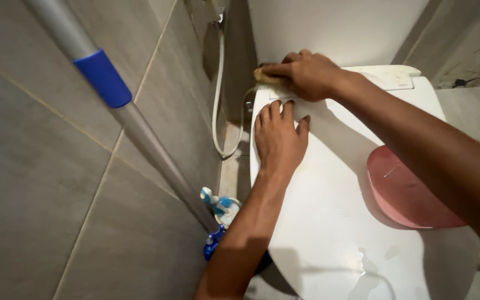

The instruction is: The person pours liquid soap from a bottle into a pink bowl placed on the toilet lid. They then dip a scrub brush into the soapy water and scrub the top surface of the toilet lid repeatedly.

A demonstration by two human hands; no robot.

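A white toilet with its lid [329,216] closed fills the lower middle of the head view. My left hand [278,139] lies flat on the lid's upper left part, fingers spread. My right hand [306,73] reaches across to the back left corner of the toilet and presses a tan scrub sponge [264,76] against it; most of the sponge is hidden under my fingers. A pink round lid or bowl [406,191] rests on the toilet lid under my right forearm.
A grey pole with a blue grip [104,78] leans along the tiled wall at left, down to a blue-and-white brush head [218,205] on the floor. A white spray hose [218,105] hangs by the wall. Water drops lie on the lid's near end.
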